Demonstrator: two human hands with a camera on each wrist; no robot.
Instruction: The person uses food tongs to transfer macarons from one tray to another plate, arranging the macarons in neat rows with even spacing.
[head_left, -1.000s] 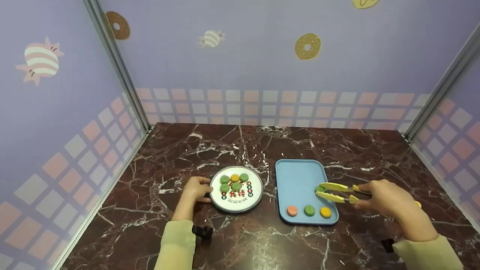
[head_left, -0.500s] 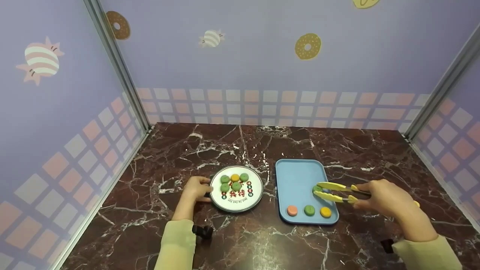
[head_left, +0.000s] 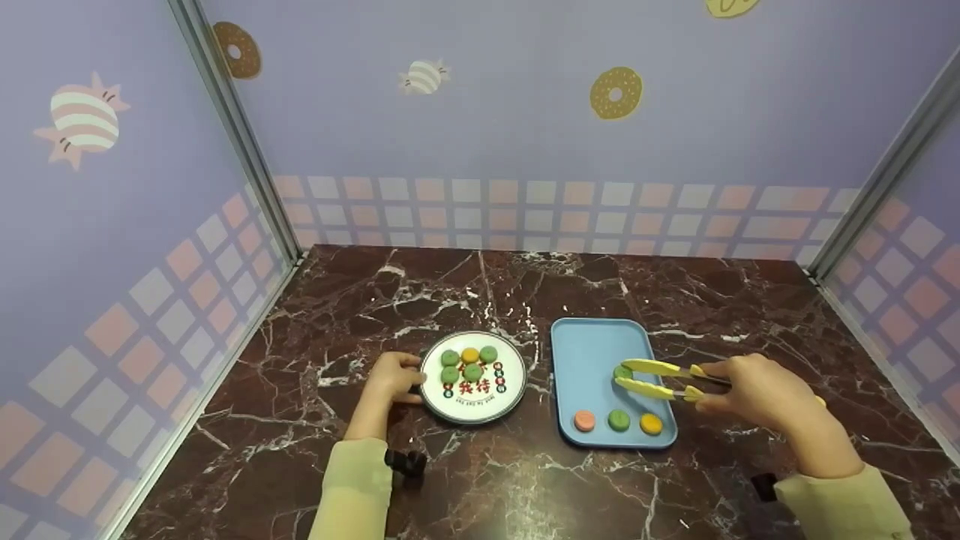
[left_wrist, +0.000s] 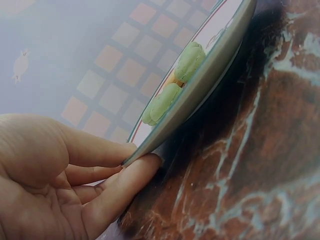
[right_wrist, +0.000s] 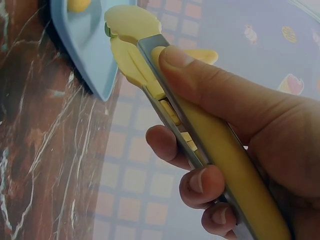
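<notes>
My left hand (head_left: 391,381) pinches the near-left rim of a round white plate (head_left: 514,405) between thumb and fingers; the left wrist view shows this grip close up. On the plate lie several green macarons (head_left: 472,373) and a yellow macaron (head_left: 469,355). My right hand (head_left: 761,394) grips yellow-tipped tongs (head_left: 651,367), fingers curled round the handles. Between the tong tips, over the blue tray (head_left: 600,337), is a green macaron (head_left: 622,372), mostly covered by the tips in the right wrist view (right_wrist: 107,31).
Along the tray's near side sit a pink macaron (head_left: 584,421), a green macaron (head_left: 619,420) and a yellow macaron (head_left: 651,424). Tray and plate stand side by side on a dark red marbled tabletop (head_left: 525,487). Patterned lilac walls (head_left: 517,135) enclose the back and sides.
The tongs have moved left across the tray with the green macaron between their tips, and my right hand has moved with them. My left hand and the plate have stayed put.
</notes>
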